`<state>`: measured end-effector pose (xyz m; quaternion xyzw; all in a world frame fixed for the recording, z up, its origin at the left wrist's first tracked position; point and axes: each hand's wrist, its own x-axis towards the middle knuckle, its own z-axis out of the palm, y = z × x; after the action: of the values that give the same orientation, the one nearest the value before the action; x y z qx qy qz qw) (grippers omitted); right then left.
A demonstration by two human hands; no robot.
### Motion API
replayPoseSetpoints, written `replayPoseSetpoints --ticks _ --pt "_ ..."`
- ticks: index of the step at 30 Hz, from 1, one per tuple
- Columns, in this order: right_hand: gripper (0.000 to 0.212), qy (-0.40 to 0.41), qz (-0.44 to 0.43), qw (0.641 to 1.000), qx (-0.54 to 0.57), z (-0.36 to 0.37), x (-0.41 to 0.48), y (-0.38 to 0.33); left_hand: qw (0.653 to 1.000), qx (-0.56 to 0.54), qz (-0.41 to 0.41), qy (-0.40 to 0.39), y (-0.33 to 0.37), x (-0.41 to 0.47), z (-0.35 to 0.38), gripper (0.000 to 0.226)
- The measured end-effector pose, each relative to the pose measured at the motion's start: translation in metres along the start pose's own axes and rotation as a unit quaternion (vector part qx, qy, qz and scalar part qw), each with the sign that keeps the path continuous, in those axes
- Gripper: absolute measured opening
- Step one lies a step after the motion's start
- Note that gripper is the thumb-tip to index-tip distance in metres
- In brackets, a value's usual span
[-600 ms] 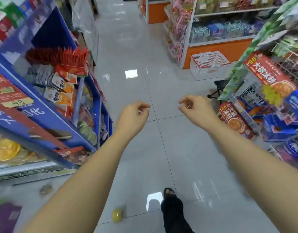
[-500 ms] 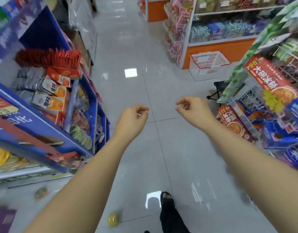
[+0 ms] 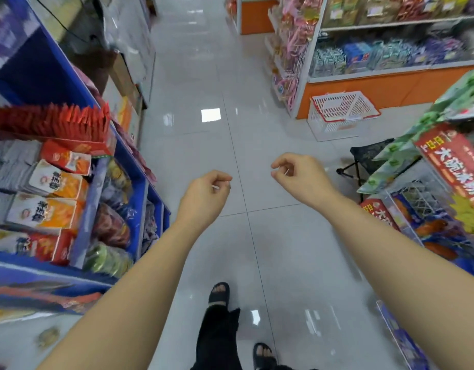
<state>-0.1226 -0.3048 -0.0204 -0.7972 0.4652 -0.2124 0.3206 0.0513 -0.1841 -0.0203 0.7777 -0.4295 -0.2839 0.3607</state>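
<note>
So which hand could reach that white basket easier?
Probably the right hand: the white basket stands ahead on its side, the left hand farther across. Each hand pinches a tiny white bit.

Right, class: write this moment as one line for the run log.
scene: shop aisle | left hand: pinches white sliver | right hand: pinches second sliver | ahead right: white basket

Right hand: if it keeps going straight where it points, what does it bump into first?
Probably nothing soon: the right hand, pinching a white sliver, points forward-left over bare floor, past the left hand. Depth is unclear.
</note>
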Motion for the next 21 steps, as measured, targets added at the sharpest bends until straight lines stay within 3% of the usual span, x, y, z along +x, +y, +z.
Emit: replayPoseSetpoints --ticks 11,21 --pt "0.006 0.019 0.073 0.997 -0.016 0.018 0.134 0.004 0.998 0.002 0.025 -0.058 0.01 0.178 -0.033 0.017" --pt "0.005 0.044 0.118 0.992 -0.016 -0.015 0.238 0.053 0.992 0.002 0.055 -0.116 0.052 0.312 0.014 0.016"
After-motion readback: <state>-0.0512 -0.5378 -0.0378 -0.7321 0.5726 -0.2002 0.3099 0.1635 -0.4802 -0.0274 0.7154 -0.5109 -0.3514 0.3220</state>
